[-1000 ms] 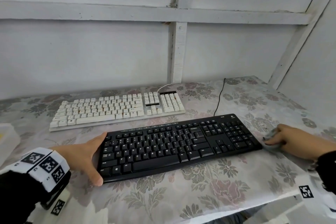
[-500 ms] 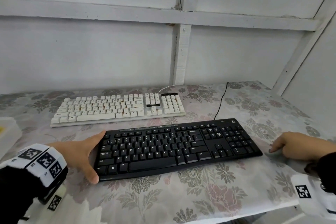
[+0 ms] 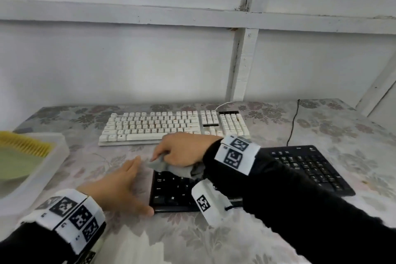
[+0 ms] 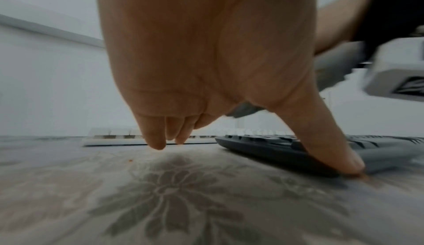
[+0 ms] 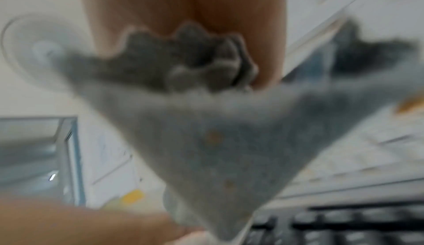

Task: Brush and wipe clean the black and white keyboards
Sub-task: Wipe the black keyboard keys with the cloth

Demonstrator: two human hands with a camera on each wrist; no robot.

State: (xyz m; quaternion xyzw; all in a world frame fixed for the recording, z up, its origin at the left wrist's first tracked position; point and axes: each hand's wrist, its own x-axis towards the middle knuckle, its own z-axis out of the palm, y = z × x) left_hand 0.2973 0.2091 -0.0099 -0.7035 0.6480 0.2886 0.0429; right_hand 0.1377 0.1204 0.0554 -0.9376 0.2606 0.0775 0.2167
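The right hand (image 3: 182, 149) bunches a grey cloth (image 3: 177, 167) at the black keyboard's (image 3: 310, 167) far-left corner; the left hand (image 3: 120, 186), fingers straight, braces its left edge. Wiping looks barely begun. The white keyboard (image 3: 171, 125) lies beyond, apparently untouched.

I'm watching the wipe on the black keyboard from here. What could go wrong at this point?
The right hand holds the grey cloth bunched, with a corner hanging loose; it could snag on keys of the black keyboard.

The left hand braces only the keyboard's left end with straight fingers, so a hard sideways wipe may shift it on the floral tablecloth.

The right sleeve crosses over the keys and could press some.
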